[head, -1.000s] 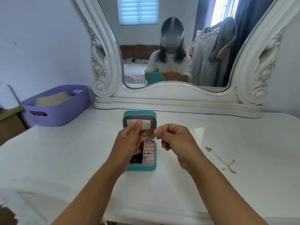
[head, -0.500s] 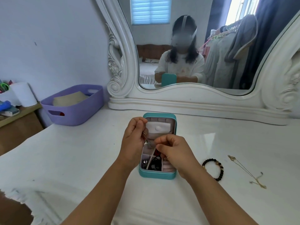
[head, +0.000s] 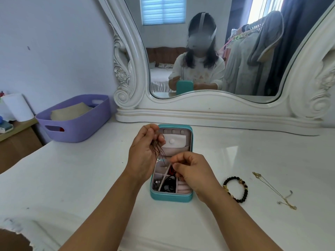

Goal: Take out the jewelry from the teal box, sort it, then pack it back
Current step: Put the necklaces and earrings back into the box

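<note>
The teal box (head: 171, 197) lies open on the white dresser top (head: 90, 178), its pink lid standing behind. Rings, dark cords and red pieces fill its compartments. My left hand (head: 145, 153) is raised over the box's left side and pinches a thin dark cord (head: 159, 151) that hangs in loops. My right hand (head: 192, 171) hovers over the box's right half, fingers curled, pinching the lower end of that cord. A black bead bracelet (head: 235, 189) and a thin gold chain (head: 273, 191) lie on the dresser to the right.
A large white carved mirror (head: 208, 113) stands at the back of the dresser. A purple basket (head: 76, 120) holding a beige item sits at the back left. A wooden side table (head: 16, 131) with small items is at the far left.
The view has shifted, bringing the bracelet and chain into sight. My left hand lifted the dark cord higher out of the box; my right hand dropped lower over the compartments.
</note>
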`<state>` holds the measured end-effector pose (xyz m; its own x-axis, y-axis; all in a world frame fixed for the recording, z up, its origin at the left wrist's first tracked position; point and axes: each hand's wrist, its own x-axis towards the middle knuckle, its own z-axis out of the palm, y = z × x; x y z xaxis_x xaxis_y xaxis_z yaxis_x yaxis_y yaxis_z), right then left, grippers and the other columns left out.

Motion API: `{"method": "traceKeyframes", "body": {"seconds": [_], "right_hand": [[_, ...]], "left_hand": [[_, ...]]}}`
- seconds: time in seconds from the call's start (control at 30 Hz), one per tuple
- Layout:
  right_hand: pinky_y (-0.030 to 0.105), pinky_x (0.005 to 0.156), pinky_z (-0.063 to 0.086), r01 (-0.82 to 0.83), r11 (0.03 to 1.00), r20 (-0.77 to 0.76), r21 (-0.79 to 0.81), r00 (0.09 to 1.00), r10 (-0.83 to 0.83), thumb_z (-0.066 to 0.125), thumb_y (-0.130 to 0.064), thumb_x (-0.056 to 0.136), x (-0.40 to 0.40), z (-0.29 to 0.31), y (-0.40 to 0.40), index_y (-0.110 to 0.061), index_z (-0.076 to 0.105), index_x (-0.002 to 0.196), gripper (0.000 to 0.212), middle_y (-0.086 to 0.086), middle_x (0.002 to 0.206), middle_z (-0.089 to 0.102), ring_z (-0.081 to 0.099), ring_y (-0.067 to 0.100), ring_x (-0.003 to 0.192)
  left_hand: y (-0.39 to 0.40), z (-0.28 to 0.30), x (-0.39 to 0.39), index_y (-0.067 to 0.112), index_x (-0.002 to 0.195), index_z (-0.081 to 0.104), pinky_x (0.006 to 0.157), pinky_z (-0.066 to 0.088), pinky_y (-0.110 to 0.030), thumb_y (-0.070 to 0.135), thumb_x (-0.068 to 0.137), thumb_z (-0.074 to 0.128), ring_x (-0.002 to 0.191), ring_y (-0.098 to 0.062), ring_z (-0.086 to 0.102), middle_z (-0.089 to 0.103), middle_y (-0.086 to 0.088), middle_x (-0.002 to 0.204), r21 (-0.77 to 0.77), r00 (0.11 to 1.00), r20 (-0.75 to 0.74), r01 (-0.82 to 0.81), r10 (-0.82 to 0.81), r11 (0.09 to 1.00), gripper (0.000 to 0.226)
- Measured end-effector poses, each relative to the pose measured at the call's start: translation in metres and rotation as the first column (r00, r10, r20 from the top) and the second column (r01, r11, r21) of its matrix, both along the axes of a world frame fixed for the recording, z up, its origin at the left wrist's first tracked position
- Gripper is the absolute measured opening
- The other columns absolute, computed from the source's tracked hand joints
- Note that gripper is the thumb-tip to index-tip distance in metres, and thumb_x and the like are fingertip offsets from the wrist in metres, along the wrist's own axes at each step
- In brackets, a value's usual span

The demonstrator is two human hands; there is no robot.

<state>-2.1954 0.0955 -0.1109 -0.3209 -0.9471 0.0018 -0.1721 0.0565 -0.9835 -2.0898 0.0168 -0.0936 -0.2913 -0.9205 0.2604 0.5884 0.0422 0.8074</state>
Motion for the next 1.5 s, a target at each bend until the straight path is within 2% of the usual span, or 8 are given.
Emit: {"method": "traceKeyframes", "body": {"seconds": [0.3, 0.5, 0.8, 0.93, 1.07, 1.3, 1.4, 1.5], "right_hand": [[0.022, 0.057, 0.048, 0.011, 1.000, -0.004, -0.004, 1.000, -0.011, 0.056, 0.000, 0.082, -0.002, -0.002, -0.003, -0.020, 0.066, 0.074, 0.023, -0.003, 0.064, 0.062, 0.054, 0.005, 0.050], [0.016, 0.044, 0.044, 0.025, 1.000, 0.095, -0.004, 0.995, -0.025, 0.054, 0.004, 0.083, -0.002, -0.001, -0.003, -0.015, 0.065, 0.075, 0.023, 0.002, 0.058, 0.059, 0.051, 0.003, 0.042], [0.017, 0.045, 0.045, 0.025, 1.000, 0.087, 0.009, 0.996, -0.026, 0.053, 0.005, 0.083, -0.003, 0.000, -0.005, -0.014, 0.064, 0.078, 0.023, 0.003, 0.059, 0.060, 0.052, 0.005, 0.042], [0.019, 0.050, 0.048, 0.034, 0.999, -0.018, 0.014, 0.999, -0.034, 0.056, 0.003, 0.083, -0.002, 0.000, -0.007, -0.019, 0.065, 0.076, 0.024, 0.001, 0.061, 0.061, 0.053, 0.006, 0.046], [0.023, 0.065, 0.049, 0.033, 0.999, -0.163, -0.002, 0.986, -0.033, 0.060, 0.001, 0.080, -0.002, -0.003, -0.013, -0.022, 0.066, 0.079, 0.024, -0.006, 0.070, 0.061, 0.054, 0.005, 0.056], [0.021, 0.072, 0.048, -0.027, 0.999, -0.250, 0.035, 0.968, 0.035, 0.053, 0.001, 0.084, 0.002, -0.003, -0.018, -0.014, 0.072, 0.097, 0.028, -0.002, 0.088, 0.068, 0.056, 0.002, 0.066], [0.026, 0.084, 0.050, -0.081, 0.995, -0.291, 0.061, 0.952, 0.096, 0.046, 0.003, 0.084, 0.002, -0.004, -0.019, -0.019, 0.070, 0.104, 0.038, 0.000, 0.099, 0.072, 0.062, 0.006, 0.080], [0.033, 0.098, 0.048, -0.144, 0.981, -0.364, 0.127, 0.914, 0.181, 0.040, 0.005, 0.083, 0.002, -0.002, -0.023, -0.021, 0.064, 0.114, 0.047, 0.002, 0.110, 0.070, 0.063, 0.016, 0.103]], "left_hand": [[-0.001, -0.027, 0.006, 0.016, 0.087, 0.059, 0.062, 0.050, -0.015, 0.008, 0.096, 0.034, 0.065, -0.009, 0.055, 0.054, -0.004, 0.070, -0.061, 0.955, 0.292, -0.028, 0.045, 0.998, 0.027], [0.003, -0.032, 0.012, 0.018, 0.087, 0.062, 0.076, 0.053, -0.029, -0.001, 0.092, 0.041, 0.080, -0.015, 0.062, 0.066, -0.001, 0.078, -0.043, 0.915, 0.403, 0.032, -0.012, 0.999, 0.028], [0.010, -0.031, 0.027, 0.017, 0.095, 0.067, 0.069, 0.051, -0.010, 0.000, 0.088, 0.051, 0.085, -0.002, 0.067, 0.071, 0.001, 0.094, -0.125, 0.872, 0.482, -0.033, 0.090, 0.992, 0.025], [0.011, -0.035, 0.038, 0.028, 0.086, 0.068, 0.066, 0.047, -0.014, 0.010, 0.083, 0.062, 0.075, -0.007, 0.059, 0.066, 0.005, 0.085, -0.263, 0.678, 0.662, -0.190, 0.320, 0.946, 0.019], [0.008, -0.035, 0.053, 0.029, 0.093, 0.065, 0.057, 0.037, -0.020, 0.031, 0.067, 0.076, 0.061, -0.008, 0.046, 0.049, 0.006, 0.066, -0.161, 0.507, 0.852, 0.023, 0.127, 0.987, 0.029], [0.007, -0.029, 0.036, 0.016, 0.073, 0.075, 0.055, 0.049, -0.011, 0.005, 0.073, 0.072, 0.054, 0.002, 0.061, 0.069, 0.005, 0.066, -0.252, 0.523, 0.811, -0.089, 0.260, 0.964, 0.011], [0.007, -0.029, 0.027, 0.019, 0.071, 0.076, 0.067, 0.051, -0.029, 0.013, 0.073, 0.071, 0.068, -0.014, 0.064, 0.069, -0.003, 0.073, -0.378, 0.343, 0.860, -0.072, 0.378, 0.923, 0.008], [0.007, -0.027, 0.027, 0.017, 0.073, 0.074, 0.064, 0.048, -0.033, 0.022, 0.081, 0.061, 0.072, -0.023, 0.063, 0.068, -0.007, 0.075, -0.398, 0.150, 0.911, 0.084, 0.383, 0.913, 0.016]]}}
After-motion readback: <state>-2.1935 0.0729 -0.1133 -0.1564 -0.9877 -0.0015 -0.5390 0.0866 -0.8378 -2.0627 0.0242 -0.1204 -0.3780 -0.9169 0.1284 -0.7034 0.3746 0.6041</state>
